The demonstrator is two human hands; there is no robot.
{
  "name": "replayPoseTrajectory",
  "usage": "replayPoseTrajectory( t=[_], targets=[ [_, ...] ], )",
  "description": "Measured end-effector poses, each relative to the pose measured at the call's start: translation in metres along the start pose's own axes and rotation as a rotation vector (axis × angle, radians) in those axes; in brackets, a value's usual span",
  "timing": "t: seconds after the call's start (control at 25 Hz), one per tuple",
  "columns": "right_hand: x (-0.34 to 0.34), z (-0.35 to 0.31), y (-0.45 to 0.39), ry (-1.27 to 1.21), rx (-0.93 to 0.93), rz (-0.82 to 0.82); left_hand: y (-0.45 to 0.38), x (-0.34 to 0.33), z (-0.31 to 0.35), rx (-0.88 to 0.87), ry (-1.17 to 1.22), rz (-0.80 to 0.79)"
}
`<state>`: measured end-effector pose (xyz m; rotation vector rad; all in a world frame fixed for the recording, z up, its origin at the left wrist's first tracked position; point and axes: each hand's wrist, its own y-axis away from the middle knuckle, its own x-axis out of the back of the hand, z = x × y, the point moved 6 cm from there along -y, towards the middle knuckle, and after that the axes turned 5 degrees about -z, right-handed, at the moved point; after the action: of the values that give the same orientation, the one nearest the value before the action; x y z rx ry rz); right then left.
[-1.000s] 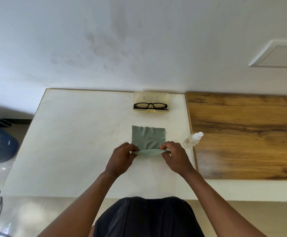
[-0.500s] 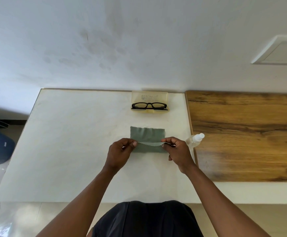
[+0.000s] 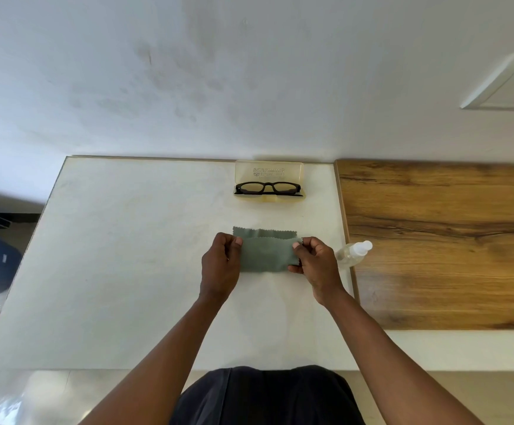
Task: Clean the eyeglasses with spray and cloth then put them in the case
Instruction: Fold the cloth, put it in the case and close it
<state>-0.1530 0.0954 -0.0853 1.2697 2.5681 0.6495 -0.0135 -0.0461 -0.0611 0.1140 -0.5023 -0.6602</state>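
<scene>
- I am pinching the grey-green, zigzag-edged microfibre cloth at both ends: my left hand is gripping its left edge between thumb and curled fingers, my right hand is gripping its right edge the same way.
- The near half is lying folded over the far half, not quite square; a strip of the lower layer is showing on the side facing the yellowish translucent plastic case.
- The black-framed eyeglasses are sitting in that open case, straight beyond the cloth and well apart from it; the lid is standing up, so I judge closing is left to do.
- The small clear spray bottle with a white cap is lying on its side just beside my right hand, at the seam where the white tabletop is meeting the wood-grain panel.
- Risk: my right wrist is working close to the bottle, so a sideways sweep could knock it rolling.
- Risk: if I am letting one end go first, the light fabric could spring open and undo the fold.
- Risk: reaching over for the case with the cloth dragging could nudge the glasses out.
</scene>
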Motion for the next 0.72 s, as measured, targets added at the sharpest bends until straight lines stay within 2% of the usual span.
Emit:
replayPoseTrajectory(
  t=[0.72],
  targets=[
    [-0.005, -0.019, -0.004, 0.466, 0.321, 0.291, -0.025, -0.010, 0.002, 0.019, -0.219, 0.135]
  ],
)
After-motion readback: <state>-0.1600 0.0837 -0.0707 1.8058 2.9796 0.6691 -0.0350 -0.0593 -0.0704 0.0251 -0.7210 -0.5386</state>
